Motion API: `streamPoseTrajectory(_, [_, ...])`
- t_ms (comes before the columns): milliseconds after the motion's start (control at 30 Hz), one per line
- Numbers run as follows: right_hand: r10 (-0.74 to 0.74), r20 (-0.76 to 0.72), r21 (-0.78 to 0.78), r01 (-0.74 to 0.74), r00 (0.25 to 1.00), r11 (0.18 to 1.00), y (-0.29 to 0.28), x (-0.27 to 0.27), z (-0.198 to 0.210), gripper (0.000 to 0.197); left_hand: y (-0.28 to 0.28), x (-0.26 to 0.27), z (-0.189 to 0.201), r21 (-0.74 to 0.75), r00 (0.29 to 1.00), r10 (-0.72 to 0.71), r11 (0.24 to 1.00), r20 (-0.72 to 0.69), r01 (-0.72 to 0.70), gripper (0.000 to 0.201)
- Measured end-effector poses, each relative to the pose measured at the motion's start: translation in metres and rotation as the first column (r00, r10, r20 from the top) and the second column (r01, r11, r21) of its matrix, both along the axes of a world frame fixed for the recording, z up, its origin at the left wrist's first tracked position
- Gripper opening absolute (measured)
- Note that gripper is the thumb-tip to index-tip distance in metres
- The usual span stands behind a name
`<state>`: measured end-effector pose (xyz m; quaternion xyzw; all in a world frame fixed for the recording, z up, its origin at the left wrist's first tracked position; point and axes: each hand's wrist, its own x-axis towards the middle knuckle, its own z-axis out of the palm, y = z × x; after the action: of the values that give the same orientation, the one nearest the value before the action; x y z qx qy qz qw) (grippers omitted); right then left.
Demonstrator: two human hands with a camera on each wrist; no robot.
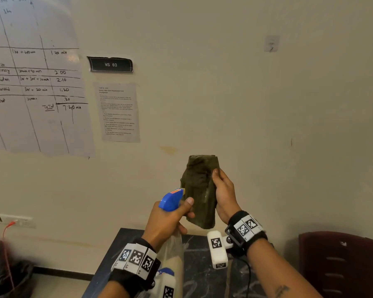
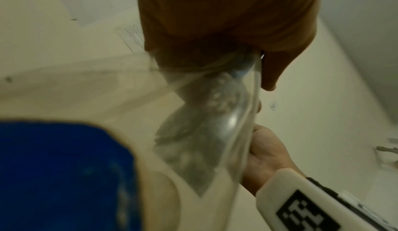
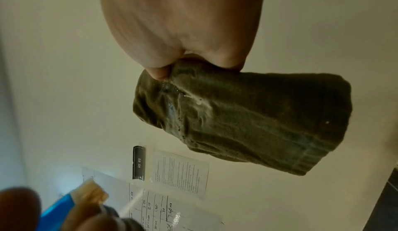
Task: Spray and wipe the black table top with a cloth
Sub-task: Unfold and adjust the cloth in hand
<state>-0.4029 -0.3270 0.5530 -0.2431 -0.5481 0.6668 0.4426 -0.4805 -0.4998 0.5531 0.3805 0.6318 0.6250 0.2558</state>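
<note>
Black table top lies low in the head view, beneath both raised hands, with a whiteboard sheet and a "WS 03" sign on the wall to the left. Left hand wraps its fingers round the neck of a spray bottle – blue head, clear body – nozzle almost touching the cloth. Further right, the right hand grips the folded dark-olive cloth upright (wet streaks show in the wrist view) – well above the table.
</note>
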Motion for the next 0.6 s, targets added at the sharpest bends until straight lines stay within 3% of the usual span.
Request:
streamPoseTrajectory(100, [0.004,-0.014,-0.002,-0.004,1.0,1.0,0.002,-0.001,0.002,0.031,-0.005,-0.001,-0.006,0.014,0.997,-0.043,0.999,0.064,0.042,0.029])
streamPoseTrajectory(367, [0.014,-0.066,-0.037,-0.017,0.998,0.999,0.005,-0.008,0.007,0.029,-0.008,-0.008,-0.019,-0.083,0.999,0.037,0.996,-0.028,-0.039,0.035])
streamPoseTrajectory(500, [0.03,-0.078,-0.06,-0.035,0.996,0.998,0.005,-0.011,0.004,0.03,-0.011,-0.009,-0.016,0.01,1.0,0.019,1.0,0.024,-0.02,0.01])
streamPoseTrajectory(600, [0.043,-0.112,-0.119,-0.057,0.993,0.991,0.004,-0.013,-0.002,0.031,-0.015,-0.009,-0.017,0.002,0.999,-0.037,0.999,0.035,0.037,0.023])
